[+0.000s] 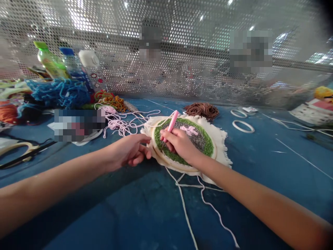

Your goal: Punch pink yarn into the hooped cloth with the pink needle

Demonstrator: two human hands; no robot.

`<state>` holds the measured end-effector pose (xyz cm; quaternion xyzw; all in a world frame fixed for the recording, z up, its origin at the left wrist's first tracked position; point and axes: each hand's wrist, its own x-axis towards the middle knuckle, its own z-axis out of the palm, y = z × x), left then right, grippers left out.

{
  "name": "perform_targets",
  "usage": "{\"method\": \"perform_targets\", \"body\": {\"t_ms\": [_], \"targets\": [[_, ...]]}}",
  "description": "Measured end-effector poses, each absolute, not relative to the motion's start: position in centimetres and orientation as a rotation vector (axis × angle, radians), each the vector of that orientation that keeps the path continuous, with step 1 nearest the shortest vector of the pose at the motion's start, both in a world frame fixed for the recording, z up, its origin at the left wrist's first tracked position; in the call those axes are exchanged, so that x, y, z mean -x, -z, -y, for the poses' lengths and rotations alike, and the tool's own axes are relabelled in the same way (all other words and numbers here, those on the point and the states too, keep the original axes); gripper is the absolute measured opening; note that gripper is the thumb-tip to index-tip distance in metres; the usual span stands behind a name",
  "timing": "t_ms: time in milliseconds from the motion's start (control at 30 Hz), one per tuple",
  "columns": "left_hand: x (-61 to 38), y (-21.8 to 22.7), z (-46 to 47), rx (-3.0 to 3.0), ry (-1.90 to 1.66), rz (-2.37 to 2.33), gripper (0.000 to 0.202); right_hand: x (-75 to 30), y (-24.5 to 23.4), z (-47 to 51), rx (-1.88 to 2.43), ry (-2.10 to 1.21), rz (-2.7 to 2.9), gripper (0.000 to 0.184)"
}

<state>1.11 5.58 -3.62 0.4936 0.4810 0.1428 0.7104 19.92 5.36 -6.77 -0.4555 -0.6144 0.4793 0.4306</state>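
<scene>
An embroidery hoop (214,151) with cream cloth lies on the blue table. Its stitched picture has a green ring, a grey middle and a pink patch (189,130). My right hand (177,142) is closed around a pink punch needle (172,122), whose tip points down into the left part of the stitching. My left hand (130,151) grips the hoop's left edge with curled fingers. White yarn (187,215) trails from the hoop toward me.
Pink yarn (118,122) lies loose left of the hoop, brown yarn (202,110) behind it. Blue yarn (61,92), bottles (50,62) and scissors (18,152) are at the left. Two white rings (243,126) lie to the right. A perforated metal screen (182,52) closes the back.
</scene>
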Motion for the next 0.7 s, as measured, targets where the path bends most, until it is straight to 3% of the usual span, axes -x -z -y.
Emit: {"method": "perform_targets", "body": {"t_ms": [133, 333, 700], "targets": [[-2.3, 4.2, -5.1, -0.895, -0.522, -0.910, 0.014, -20.7, 6.9, -5.7, 1.156, -1.204, 1.455, 0.030], [-5.4, 4.9, -5.6, -1.041, -0.451, -0.926, 0.040, -21.7, 6.2, -5.9, 1.162, -1.162, 1.399, 0.028], [-2.5, 5.4, -6.9, -1.416, -0.432, -1.038, 0.028, -20.6, 5.6, -5.2, 1.025, -1.277, 1.403, 0.027]]}}
